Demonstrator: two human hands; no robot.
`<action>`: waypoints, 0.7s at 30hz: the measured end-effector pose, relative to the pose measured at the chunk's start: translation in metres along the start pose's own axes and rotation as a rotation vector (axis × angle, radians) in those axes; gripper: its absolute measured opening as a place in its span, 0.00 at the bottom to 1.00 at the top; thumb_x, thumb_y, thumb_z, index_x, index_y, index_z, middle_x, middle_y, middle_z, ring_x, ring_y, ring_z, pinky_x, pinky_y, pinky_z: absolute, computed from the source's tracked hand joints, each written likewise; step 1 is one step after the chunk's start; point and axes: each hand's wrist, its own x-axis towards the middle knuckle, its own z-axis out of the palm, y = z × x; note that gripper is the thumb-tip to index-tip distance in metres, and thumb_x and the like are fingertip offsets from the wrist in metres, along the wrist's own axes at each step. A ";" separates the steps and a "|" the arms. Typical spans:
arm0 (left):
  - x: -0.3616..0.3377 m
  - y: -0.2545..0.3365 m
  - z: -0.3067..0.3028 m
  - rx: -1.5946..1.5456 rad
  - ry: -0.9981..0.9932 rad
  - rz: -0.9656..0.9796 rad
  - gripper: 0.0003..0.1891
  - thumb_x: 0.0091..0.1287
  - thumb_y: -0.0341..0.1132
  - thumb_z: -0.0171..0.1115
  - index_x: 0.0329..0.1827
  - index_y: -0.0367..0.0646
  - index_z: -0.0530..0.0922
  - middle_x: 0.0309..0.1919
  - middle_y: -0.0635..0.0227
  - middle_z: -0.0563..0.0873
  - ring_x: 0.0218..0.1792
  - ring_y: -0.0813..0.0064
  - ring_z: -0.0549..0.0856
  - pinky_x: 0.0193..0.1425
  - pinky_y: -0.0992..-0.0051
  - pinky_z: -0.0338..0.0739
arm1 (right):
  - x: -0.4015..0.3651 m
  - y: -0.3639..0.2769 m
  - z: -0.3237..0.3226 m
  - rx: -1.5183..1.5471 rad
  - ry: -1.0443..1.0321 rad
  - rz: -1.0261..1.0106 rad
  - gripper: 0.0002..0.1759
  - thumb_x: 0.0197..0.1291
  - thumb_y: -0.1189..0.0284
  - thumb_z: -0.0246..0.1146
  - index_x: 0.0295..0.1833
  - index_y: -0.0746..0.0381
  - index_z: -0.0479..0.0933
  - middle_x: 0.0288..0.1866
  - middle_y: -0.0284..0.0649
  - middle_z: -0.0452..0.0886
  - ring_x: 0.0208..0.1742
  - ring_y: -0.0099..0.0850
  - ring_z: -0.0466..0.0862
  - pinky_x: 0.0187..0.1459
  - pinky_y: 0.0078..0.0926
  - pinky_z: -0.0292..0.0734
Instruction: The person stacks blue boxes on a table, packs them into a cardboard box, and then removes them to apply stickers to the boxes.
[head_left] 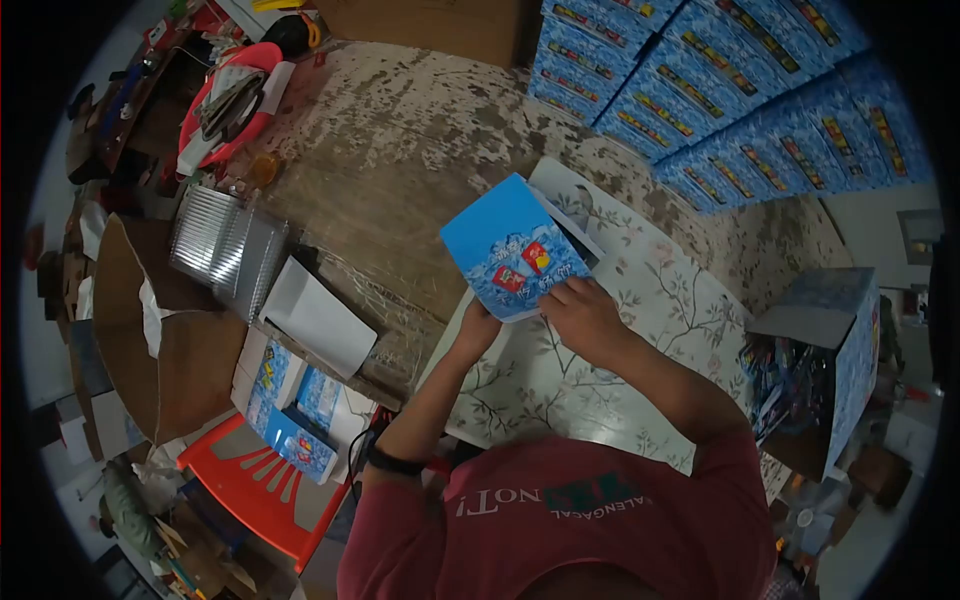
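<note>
A blue printed cardboard carton (515,250) with red and yellow pictures is tilted in front of me over the table. A white inner flap shows along its right side. My left hand (478,328) is at its lower left edge, gripping it with the fingers mostly hidden behind the card. My right hand (585,318) is closed at the lower right corner, its fingers curled on the edge. Under both hands lies a pale floral table cover (600,400).
Stacked blue boxes (690,90) stand at the back right. An open box of small packets (850,370) is at my right. Leftward are a clear ribbed plastic tray (225,245), white card (320,315), a brown carton (200,360) and an orange chair (270,505) bearing flat blue cartons (300,440).
</note>
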 end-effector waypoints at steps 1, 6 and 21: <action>-0.006 -0.011 0.007 -0.002 -0.014 -0.017 0.30 0.65 0.36 0.59 0.67 0.38 0.57 0.63 0.55 0.68 0.59 0.62 0.72 0.60 0.69 0.67 | -0.007 -0.012 -0.015 0.032 -0.057 -0.055 0.07 0.42 0.76 0.60 0.32 0.58 0.74 0.35 0.33 0.73 0.42 0.31 0.73 0.42 0.31 0.69; -0.006 -0.017 0.045 -0.153 0.200 0.036 0.33 0.65 0.33 0.58 0.69 0.38 0.52 0.58 0.57 0.71 0.55 0.68 0.73 0.59 0.72 0.67 | 0.055 0.005 -0.055 -0.016 0.206 -0.099 0.14 0.42 0.73 0.63 0.40 0.55 0.77 0.41 0.34 0.76 0.48 0.34 0.74 0.51 0.34 0.68; 0.014 -0.020 0.009 -0.008 0.166 0.147 0.34 0.66 0.28 0.53 0.73 0.43 0.46 0.65 0.57 0.66 0.63 0.66 0.69 0.60 0.72 0.68 | -0.090 0.050 0.109 0.851 0.123 0.849 0.23 0.58 0.66 0.60 0.58 0.62 0.70 0.50 0.48 0.78 0.52 0.39 0.79 0.52 0.30 0.71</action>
